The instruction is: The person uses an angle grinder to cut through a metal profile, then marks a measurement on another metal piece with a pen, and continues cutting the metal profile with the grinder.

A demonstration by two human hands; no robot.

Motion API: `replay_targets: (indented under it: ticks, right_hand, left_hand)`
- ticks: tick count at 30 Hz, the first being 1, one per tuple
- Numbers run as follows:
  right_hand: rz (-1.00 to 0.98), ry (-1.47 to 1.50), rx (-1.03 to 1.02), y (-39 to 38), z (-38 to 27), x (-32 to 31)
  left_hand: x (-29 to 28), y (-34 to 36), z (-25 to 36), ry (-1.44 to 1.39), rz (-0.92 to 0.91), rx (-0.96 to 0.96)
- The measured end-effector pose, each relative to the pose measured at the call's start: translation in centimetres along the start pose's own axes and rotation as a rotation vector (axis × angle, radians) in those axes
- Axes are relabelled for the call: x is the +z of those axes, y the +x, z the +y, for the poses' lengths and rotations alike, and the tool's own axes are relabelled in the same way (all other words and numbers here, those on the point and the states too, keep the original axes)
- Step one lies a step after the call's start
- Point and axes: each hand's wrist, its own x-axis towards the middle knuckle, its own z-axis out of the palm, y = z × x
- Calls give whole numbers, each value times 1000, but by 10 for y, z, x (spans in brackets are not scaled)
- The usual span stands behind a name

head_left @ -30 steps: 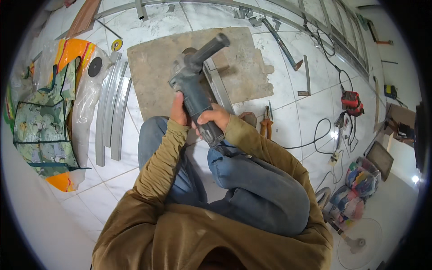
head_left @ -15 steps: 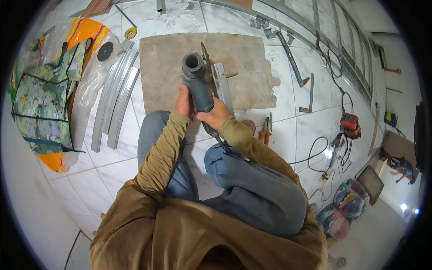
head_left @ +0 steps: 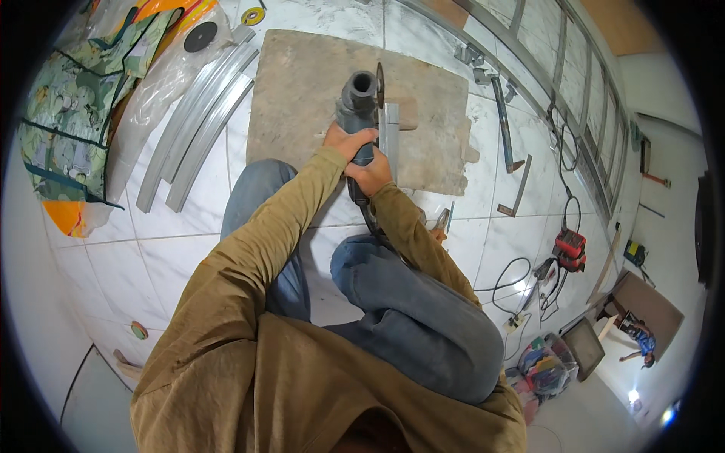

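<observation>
Both of my hands are closed round a dark angle grinder [head_left: 353,113]. My left hand [head_left: 347,141] wraps the body near its head, thumb across the top. Just behind it, my right hand [head_left: 371,175] grips the rear of the body, where the cord leaves toward my knee. On the head's right side stands a thin cutting disc [head_left: 380,83], seen edge-on. Close to the disc lies a grey metal channel [head_left: 390,143], with a small wooden block [head_left: 406,113] by it. Whether the disc touches the channel I cannot tell. Beneath them is a worn brown board [head_left: 302,90].
Bent metal profiles [head_left: 198,124] and a patterned bag [head_left: 75,113] lie left. To the right are a hammer [head_left: 504,124], a metal square [head_left: 516,189], pliers [head_left: 439,224], a cord [head_left: 498,283] and a red device [head_left: 570,249]. A metal frame [head_left: 559,94] runs beyond.
The grinder now points more straight ahead, its disc edge-on beside the channel. My left hand has shifted over the top of the body. The whole view has turned slightly.
</observation>
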Motion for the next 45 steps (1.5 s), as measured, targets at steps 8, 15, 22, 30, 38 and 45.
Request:
replay_targets:
  ticks: [8, 15, 22, 30, 38, 45]
  right_hand:
    - [-11, 62, 27, -1, -1, -4]
    - [-24, 84, 73, -2, -7, -2]
    - [-32, 68, 41, -1, -1, -3]
    - [-36, 86, 60, -2, -6, -3]
    - [-31, 76, 65, -1, -6, -3]
    - [-5, 36, 26, -1, -10, 0]
  left_hand:
    - [4, -1, 5, -28, -24, 32]
    - [3, 3, 0, -33, -18, 42]
    - [4, 4, -3, -71, -9, 45]
    - [4, 5, -5, -84, -4, 20]
    - [4, 1, 3, -35, -36, -7]
    - [4, 6, -4, -88, -29, -25]
